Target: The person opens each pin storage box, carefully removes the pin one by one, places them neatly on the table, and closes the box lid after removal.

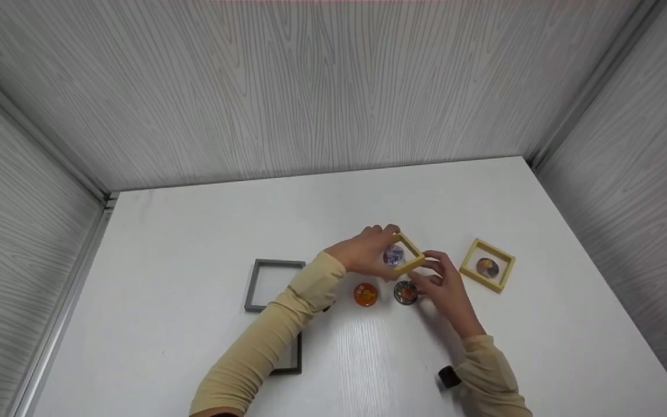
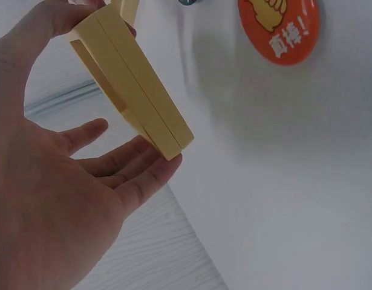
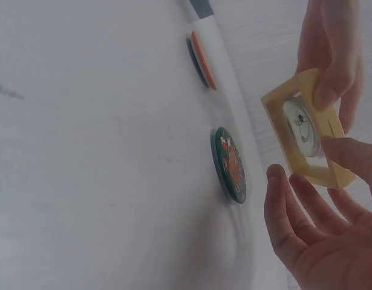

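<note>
Head view: yellow display frame (image 1: 411, 266), purple badge (image 1: 394, 255) inside, held above table (image 1: 206, 231); left hand (image 1: 368, 252) gripping, right hand (image 1: 444, 289) pinching a corner. Left wrist: seam visible, fingers clamped across the frame's ends. Right wrist: badge's pin back visible, thumb against frame. Probable step: closing frame; next move calls for even seam pressure.

A tilted yellow frame (image 1: 410, 266) encases a badge (image 1: 394, 255).

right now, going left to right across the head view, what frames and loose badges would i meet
Gray frame → orange badge → held yellow frame → second yellow frame. Left out, since their places overlap with others: the green badge and the darker frame.
</note>
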`<state>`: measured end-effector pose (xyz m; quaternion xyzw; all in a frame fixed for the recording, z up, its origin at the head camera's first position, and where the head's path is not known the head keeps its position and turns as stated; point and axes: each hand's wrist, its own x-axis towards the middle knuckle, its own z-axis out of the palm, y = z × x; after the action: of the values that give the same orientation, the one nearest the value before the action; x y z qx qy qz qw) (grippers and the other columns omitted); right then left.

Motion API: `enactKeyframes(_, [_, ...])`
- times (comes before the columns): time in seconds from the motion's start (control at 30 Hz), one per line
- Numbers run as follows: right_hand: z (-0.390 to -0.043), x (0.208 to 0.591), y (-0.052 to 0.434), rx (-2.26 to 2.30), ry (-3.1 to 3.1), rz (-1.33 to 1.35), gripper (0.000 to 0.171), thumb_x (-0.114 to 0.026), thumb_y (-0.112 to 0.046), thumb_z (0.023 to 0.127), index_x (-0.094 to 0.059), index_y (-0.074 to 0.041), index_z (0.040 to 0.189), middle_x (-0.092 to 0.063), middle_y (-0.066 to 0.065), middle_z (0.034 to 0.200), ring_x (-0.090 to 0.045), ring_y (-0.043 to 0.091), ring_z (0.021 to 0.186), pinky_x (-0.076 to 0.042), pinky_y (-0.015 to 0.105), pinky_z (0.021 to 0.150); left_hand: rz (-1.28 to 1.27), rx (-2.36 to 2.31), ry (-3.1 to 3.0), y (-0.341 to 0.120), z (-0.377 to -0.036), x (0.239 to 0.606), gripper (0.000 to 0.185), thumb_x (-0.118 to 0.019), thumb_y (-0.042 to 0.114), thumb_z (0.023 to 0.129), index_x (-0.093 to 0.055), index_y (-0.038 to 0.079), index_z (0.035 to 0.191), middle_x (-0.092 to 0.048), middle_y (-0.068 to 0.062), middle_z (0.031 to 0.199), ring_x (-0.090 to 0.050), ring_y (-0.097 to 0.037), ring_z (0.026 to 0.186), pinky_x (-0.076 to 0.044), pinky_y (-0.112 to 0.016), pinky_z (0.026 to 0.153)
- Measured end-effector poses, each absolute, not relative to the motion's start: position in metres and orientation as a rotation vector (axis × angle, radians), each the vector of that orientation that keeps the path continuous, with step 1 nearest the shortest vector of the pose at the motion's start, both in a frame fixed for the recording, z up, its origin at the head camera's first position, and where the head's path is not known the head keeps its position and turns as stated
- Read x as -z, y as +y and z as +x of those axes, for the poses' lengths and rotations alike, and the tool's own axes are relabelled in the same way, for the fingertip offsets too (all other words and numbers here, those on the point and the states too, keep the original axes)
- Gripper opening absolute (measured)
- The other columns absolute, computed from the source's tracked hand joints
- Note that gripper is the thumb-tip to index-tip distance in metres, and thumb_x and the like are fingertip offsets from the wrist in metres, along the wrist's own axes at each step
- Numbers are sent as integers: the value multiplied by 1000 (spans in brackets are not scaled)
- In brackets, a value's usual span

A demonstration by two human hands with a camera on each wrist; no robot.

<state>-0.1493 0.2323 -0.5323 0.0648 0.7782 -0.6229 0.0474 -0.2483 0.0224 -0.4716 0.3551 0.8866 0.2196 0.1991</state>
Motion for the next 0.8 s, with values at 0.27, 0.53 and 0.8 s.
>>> enactKeyframes(0.27, [-147,536,232,1938,2161,80,57,-71,-19,102,-42,-10,150,-58,20,152,-76,26,109,-63,35,90,939,-691,2465,6,-225,477,98,-75,48,87,-24,30,168,-34,-11,169,-51,-33,138,-55,-46,105])
enactKeyframes(0.53, [-142,528,232,1925,1970,-103,56,-63,-24,107,-35,-17,155,-47,15,164,-71,23,123,-60,42,103,968,-756,2385,-3,-204,477,88,-65,51,88,-25,44,166,-21,2,178,-39,-49,151,-46,-60,116])
enactKeyframes(0.8, [-137,532,230,1933,1830,-171,61,-54,-24,112,-29,-15,167,-40,17,168,-65,20,133,-58,39,107,901,-836,2439,-11,-184,474,82,-64,60,90,-38,36,163,-49,-1,158,-54,-24,124,-53,-39,100])
